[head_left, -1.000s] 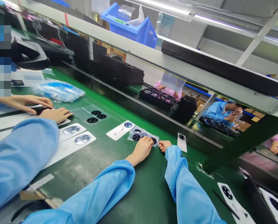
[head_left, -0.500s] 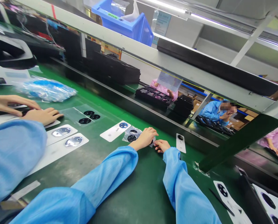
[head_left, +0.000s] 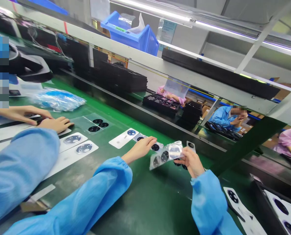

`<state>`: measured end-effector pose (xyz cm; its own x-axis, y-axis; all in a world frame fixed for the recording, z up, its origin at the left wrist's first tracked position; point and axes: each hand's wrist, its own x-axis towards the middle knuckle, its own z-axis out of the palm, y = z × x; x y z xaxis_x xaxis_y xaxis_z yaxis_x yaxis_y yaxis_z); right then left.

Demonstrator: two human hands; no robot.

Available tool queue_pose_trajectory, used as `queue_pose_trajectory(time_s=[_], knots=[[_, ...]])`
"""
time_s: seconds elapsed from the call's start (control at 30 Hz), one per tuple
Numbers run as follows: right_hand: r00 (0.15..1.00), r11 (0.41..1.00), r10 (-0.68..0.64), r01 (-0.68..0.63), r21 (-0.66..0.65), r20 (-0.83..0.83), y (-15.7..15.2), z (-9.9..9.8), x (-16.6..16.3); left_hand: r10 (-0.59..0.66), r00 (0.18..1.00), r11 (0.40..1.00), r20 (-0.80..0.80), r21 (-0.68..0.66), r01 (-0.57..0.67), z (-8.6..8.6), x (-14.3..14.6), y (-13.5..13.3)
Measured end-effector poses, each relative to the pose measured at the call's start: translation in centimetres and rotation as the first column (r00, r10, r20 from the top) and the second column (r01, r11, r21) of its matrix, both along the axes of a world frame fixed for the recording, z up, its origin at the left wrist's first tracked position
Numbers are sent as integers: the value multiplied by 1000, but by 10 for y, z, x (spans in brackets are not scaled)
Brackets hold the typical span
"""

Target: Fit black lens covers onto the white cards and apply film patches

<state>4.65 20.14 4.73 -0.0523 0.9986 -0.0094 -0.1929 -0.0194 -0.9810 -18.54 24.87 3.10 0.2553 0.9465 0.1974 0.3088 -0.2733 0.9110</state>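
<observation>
My right hand (head_left: 191, 161) is closed on a clear film sheet (head_left: 165, 154) that carries round black discs, and holds it lifted above the green belt (head_left: 145, 202). My left hand (head_left: 140, 147) rests with fingers pressed on another clear sheet with black discs (head_left: 155, 147) that lies flat on the belt. A white card with a blue-ringed disc (head_left: 124, 137) lies just left of that hand. A small white card (head_left: 191, 145) lies beyond the lifted film.
A co-worker's sleeve (head_left: 15, 169) and hands (head_left: 54, 124) work at the left over white cards (head_left: 74, 147) and a clear sheet with black discs (head_left: 96, 124). A blue plastic bag (head_left: 57, 99) lies behind. Black trays (head_left: 162, 103) sit past the belt rail. More cards (head_left: 238, 202) lie at the right.
My right hand has peeled one film sheet off and raised it to the right, off the belt. My left hand stayed down on the sheet that remains.
</observation>
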Motion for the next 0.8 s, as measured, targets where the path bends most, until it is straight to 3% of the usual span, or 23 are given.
queue_pose_trajectory(time_s=[0.1, 0.2, 0.3, 0.47, 0.63, 0.8], knots=[[995, 999, -47, 48, 8, -86, -35, 5, 19, 0, 976, 968, 220, -244, 55, -12, 2, -36], [982, 994, -109, 110, -2, -152, -64, 1, 33, 10, 906, 865, 422, -458, 204, -30, 18, -75], [964, 984, -180, 178, -30, -196, -86, -7, 46, 56, 825, 751, 562, -568, 336, -42, 43, -104], [915, 944, -329, 322, -66, -234, -115, -17, 69, 73, 696, 597, 715, -590, 544, -46, 78, -130], [872, 900, -435, 423, -102, -225, -139, -34, 93, 106, 630, 595, 769, -557, 580, -42, 87, -137], [837, 860, -511, 500, -104, -195, -151, -54, 111, 34, 602, 582, 797, -506, 637, -38, 82, -138]])
